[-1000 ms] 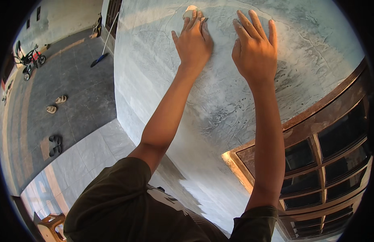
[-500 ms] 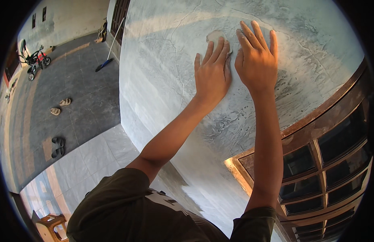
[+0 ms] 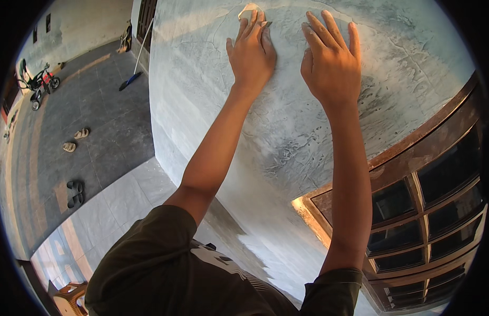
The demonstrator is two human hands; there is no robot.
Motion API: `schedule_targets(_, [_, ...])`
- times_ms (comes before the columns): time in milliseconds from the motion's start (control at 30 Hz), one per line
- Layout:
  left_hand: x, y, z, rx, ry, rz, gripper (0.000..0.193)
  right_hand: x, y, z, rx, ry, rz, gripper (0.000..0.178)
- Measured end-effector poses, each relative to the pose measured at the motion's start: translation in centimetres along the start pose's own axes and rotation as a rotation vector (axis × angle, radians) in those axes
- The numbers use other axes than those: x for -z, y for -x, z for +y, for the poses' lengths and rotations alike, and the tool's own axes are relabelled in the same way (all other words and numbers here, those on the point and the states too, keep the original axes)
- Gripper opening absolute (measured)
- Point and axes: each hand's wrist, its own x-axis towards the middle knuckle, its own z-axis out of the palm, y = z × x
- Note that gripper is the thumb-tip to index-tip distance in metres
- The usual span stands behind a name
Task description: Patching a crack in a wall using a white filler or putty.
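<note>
Grey, patchy wall (image 3: 289,79) fills the middle of the view, with fine cracks and rough dark marks on its surface. Nearest is the dark shirt (image 3: 149,253) of the person, and at the lower left edge a stool (image 3: 70,301) shows partly.

Farther out, the left hand (image 3: 253,60) lies flat over a pale sheet (image 3: 248,10). It has hold of this sheet, with fingers almost straight, not clenched; the sheet is between the hand and the wall, its end coming out beyond the fingertips and a corner beside the index finger. How the palm grips it underneath, I cannot tell. The right hand (image 3: 335,68) grasps nothing that I can see; its fingers are spread against the wall, just beside the left one.

For good work, I think the sheet should stay flat under all the fingers, with even pressure, so that the loose corner does not fold. Light strokes seem wiser near the cracks. The right hand may serve as support, and it should leave free way for the left.

To the right and lower is a window (image 3: 393,205). On the floor lie dark sandals (image 3: 75,201), then pale sandals (image 3: 69,147); farther are a broom (image 3: 129,81) and a tricycle (image 3: 41,83).
</note>
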Motion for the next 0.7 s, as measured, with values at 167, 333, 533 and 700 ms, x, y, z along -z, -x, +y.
schedule_targets(167, [-0.8,6.2,2.9,-0.109,0.041,0.001,0.042,-0.2,0.5,0.2,-0.012,0.014,-0.009,0.035])
schedule_targets(333, [0.3,0.9,0.6,0.007,-0.005,0.003,0.041,0.3,0.2,0.3,0.014,0.001,0.016,0.034])
schedule_targets(533, [-0.6,5.7,3.2,-0.122,0.012,-0.004,0.044,0.0,0.5,0.2,-0.007,0.003,-0.02,0.033])
schedule_targets(700, [-0.1,1.3,0.2,-0.054,-0.055,0.062,0.042,0.3,-0.1,-0.1,0.004,0.009,-0.018,0.033])
